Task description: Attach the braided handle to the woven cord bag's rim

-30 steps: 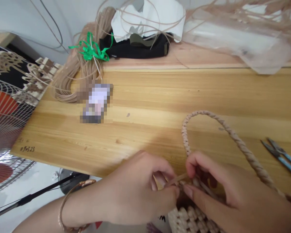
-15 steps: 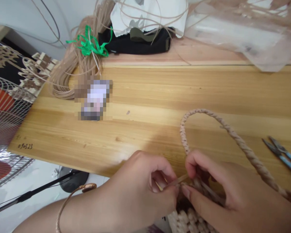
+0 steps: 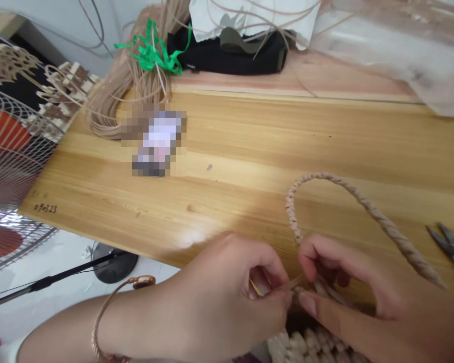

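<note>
At the lower middle, my left hand point(image 3: 245, 282) pinches a thin tan weaving strip point(image 3: 295, 283) between thumb and fingers. My right hand point(image 3: 359, 292) is closed on the same strip just to the right, its thumb close to my left fingertips. Below both hands shows the chunky weave of a beige woven bag point(image 3: 310, 347), mostly hidden by them. A braided handle point(image 3: 348, 187) arches up from behind my right hand and runs down to the right over the table.
Blue-handled snips point(image 3: 450, 247) lie at the right on the wooden table point(image 3: 242, 146). A blurred-out phone point(image 3: 161, 143) is left of centre. Behind it sit a strip bundle point(image 3: 109, 108) with green ribbon and a black pouch point(image 3: 242, 58). A fan point(image 3: 11, 191) stands left.
The view has shifted, so the table items sit a little differently in the picture. Both hands keep their pinch on the strip above the bag, with little visible movement between them.
</note>
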`<control>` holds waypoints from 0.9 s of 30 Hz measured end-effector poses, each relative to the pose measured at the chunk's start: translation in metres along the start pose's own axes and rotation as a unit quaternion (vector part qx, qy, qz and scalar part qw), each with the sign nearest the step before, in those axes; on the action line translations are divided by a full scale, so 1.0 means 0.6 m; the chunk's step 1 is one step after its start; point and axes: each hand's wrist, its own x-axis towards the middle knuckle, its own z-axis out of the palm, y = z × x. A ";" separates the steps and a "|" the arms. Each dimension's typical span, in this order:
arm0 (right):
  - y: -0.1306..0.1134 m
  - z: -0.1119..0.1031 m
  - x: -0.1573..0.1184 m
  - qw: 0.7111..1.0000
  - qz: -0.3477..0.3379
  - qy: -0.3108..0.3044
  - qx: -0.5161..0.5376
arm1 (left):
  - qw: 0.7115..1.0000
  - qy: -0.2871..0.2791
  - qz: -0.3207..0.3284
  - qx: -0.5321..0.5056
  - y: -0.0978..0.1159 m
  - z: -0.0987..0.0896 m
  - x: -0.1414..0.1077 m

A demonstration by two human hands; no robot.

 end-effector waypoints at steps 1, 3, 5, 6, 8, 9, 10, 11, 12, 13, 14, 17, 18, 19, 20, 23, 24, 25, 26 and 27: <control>0.000 0.000 0.000 1.000 0.004 -0.002 -0.004 | 1.000 0.003 -0.002 0.002 -0.001 0.000 0.000; -0.001 0.000 0.001 1.000 0.012 -0.011 -0.009 | 1.000 0.007 0.000 0.007 -0.002 -0.001 0.001; -0.001 0.000 0.003 0.999 0.019 -0.025 -0.007 | 1.000 0.005 0.002 0.010 -0.001 -0.001 0.002; -0.002 0.000 0.005 0.999 0.021 -0.029 -0.004 | 1.000 0.004 0.002 0.009 -0.001 -0.001 0.002; -0.003 0.001 0.008 0.999 0.019 -0.030 0.002 | 1.000 0.006 0.003 0.006 -0.002 -0.001 0.002; -0.003 0.001 0.009 0.999 0.016 -0.029 0.005 | 1.000 0.009 0.004 0.003 -0.002 0.000 0.002; -0.004 0.001 0.009 0.999 0.013 -0.029 0.007 | 1.000 0.013 0.006 -0.001 -0.004 0.001 0.001; -0.005 0.001 0.009 0.999 0.012 -0.031 0.011 | 1.000 0.016 0.008 -0.006 -0.006 0.003 0.001; -0.005 0.002 0.009 0.999 0.010 -0.034 0.014 | 1.000 0.019 0.009 -0.012 -0.009 0.004 0.000; -0.005 0.002 0.009 0.999 0.009 -0.036 0.014 | 1.000 0.022 0.010 -0.019 -0.012 0.006 0.000; -0.005 0.003 0.008 0.999 0.006 -0.036 0.011 | 0.999 0.025 0.009 -0.027 -0.015 0.008 -0.001; -0.004 0.004 0.007 0.999 -0.022 -0.035 -0.011 | 0.999 0.023 0.004 -0.038 -0.021 0.011 -0.001; -0.003 0.005 0.007 0.999 -0.034 -0.035 -0.020 | 0.999 0.021 0.002 -0.040 -0.021 0.011 -0.001; -0.003 0.006 0.007 0.998 -0.046 -0.037 -0.026 | 0.999 0.020 0.001 -0.043 -0.020 0.010 -0.001; -0.002 0.007 0.007 0.997 -0.057 -0.039 -0.029 | 0.999 0.019 0.002 -0.046 -0.019 0.009 0.000; -0.001 0.009 0.006 0.996 -0.076 -0.047 -0.032 | 0.998 0.019 0.015 -0.054 -0.013 0.006 0.002; -0.001 0.009 0.006 0.995 -0.081 -0.049 -0.035 | 0.998 0.022 0.022 -0.058 -0.013 0.005 0.003; 0.000 0.008 0.005 0.994 -0.088 -0.048 -0.043 | 0.997 0.023 0.026 -0.065 -0.013 0.005 0.005; 0.001 0.006 0.004 0.992 -0.100 -0.044 -0.055 | 0.997 0.024 0.027 -0.073 -0.013 0.004 0.006; 0.002 0.003 0.002 0.990 -0.115 -0.041 -0.068 | 0.996 0.023 0.024 -0.085 -0.014 0.004 0.008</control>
